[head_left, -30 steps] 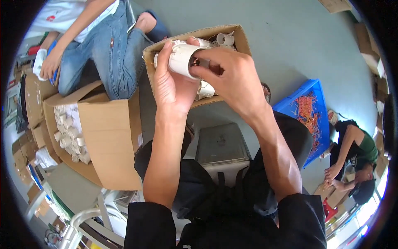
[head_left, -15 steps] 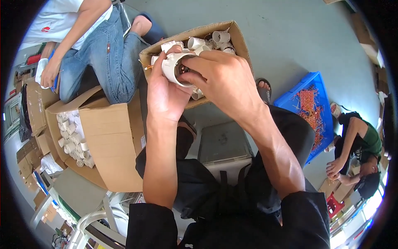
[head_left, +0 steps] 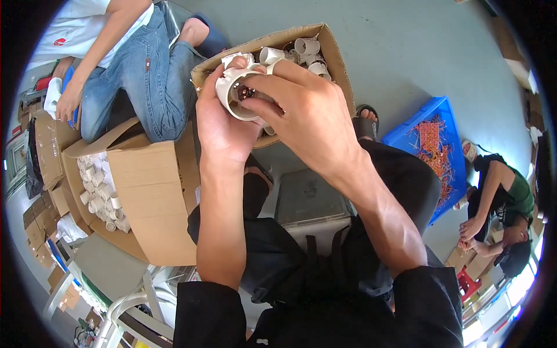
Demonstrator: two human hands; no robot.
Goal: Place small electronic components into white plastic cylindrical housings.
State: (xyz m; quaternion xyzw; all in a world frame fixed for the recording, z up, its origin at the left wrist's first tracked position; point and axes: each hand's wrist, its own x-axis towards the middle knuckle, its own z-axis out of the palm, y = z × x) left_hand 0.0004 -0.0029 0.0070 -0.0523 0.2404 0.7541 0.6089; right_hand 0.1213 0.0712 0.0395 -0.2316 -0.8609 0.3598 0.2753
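Note:
My left hand point(head_left: 223, 139) is closed round a white plastic cylinder-shaped housing point(head_left: 223, 93), its open end turned toward me and to the right. Inside the opening sits a small dark part with coppery glints point(head_left: 246, 91). The thumb and forefinger of my right hand point(head_left: 319, 119) reach into the housing and pinch at this part; its far side is hidden. Both hands are above the near edge of a cardboard box point(head_left: 343, 69) with several similar white housings point(head_left: 306, 46) in it.
At left, another cardboard box point(head_left: 152, 203) contains several white cylinders point(head_left: 98, 194). A blue crate point(head_left: 400, 124) on the right holds orange-red boards with wires point(head_left: 430, 142). One person in jeans point(head_left: 130, 87) sits at upper left; another in green point(head_left: 519, 194) is far right. A dark-lidded bin point(head_left: 313, 194) stands between my legs.
Both hands and the housing have shifted slightly left. The housing's opening faces me a little more, and the dark part inside shows more clearly between my right fingers.

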